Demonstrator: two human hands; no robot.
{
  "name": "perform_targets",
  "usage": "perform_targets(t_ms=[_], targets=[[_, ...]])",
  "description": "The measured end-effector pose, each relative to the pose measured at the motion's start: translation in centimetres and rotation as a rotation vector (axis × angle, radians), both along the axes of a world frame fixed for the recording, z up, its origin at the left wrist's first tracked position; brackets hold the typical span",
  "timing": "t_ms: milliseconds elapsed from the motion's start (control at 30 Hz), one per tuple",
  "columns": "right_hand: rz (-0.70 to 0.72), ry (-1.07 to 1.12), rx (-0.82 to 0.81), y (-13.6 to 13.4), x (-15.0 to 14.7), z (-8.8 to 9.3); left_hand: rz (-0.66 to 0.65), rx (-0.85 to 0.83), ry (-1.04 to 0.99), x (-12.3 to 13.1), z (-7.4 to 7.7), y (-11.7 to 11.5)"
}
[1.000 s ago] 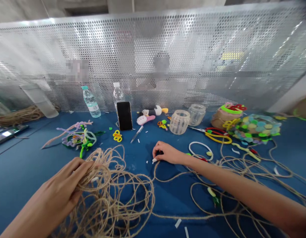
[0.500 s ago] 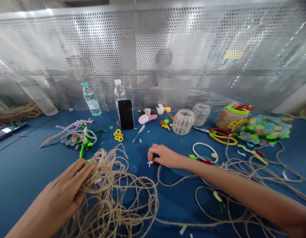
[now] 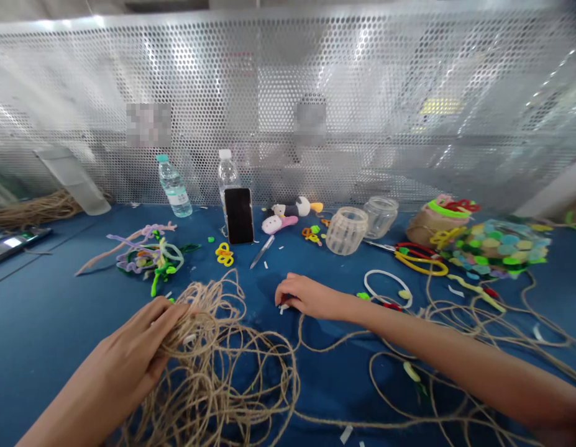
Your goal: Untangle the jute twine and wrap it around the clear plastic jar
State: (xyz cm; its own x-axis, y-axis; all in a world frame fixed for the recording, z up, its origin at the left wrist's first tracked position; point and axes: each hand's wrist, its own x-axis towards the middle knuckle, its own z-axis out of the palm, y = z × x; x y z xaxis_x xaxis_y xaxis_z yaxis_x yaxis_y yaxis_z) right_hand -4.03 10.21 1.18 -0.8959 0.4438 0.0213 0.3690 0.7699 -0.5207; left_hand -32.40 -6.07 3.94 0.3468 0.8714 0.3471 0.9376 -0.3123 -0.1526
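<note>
My left hand point(image 3: 136, 351) is closed round part of a big loose tangle of jute twine point(image 3: 222, 372) at the front left of the blue table. On the bare tabletop right of the tangle, my right hand point(image 3: 302, 295) has its fingers bent down at small white paper scraps point(image 3: 283, 307). Its fingertips touch or nearly touch them; whether a scrap is pinched is hard to see. One strand of twine curves just below that wrist, and more loops lie under and around the right forearm.
Behind stand a phone point(image 3: 238, 216), water bottles point(image 3: 174, 189), glass jars point(image 3: 347, 231) and soft toys point(image 3: 281, 220). A pen point(image 3: 262, 251) lies in the middle. Scissors point(image 3: 418, 257), a white ring point(image 3: 389, 287) and decorated jars point(image 3: 497, 245) are at right. Pipe cleaners point(image 3: 150, 254) lie left.
My right hand's fingers have lowered and closed in slightly over the white scraps. My left hand stays on the twine. The whole view has shifted a little.
</note>
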Motion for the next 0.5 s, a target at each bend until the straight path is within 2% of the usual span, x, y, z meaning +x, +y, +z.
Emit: perform_targets(t_ms=[233,300,400,500], targets=[[0.006,-0.046,0.093,-0.3,-0.5,-1.6,0.067,-0.049,-0.036,-0.2,-0.4,-0.3],[-0.005,-0.042,0.102,-0.6,-0.5,-1.0,0.066,-0.086,-0.065,0.0,-0.1,-0.3],[-0.044,0.006,0.102,-0.8,1.6,2.3,0.054,-0.076,-0.076,0.4,0.3,-0.3],[-0.190,0.142,0.123,-1.2,6.4,6.7,0.052,-0.033,-0.063,0.3,0.5,-0.3]])
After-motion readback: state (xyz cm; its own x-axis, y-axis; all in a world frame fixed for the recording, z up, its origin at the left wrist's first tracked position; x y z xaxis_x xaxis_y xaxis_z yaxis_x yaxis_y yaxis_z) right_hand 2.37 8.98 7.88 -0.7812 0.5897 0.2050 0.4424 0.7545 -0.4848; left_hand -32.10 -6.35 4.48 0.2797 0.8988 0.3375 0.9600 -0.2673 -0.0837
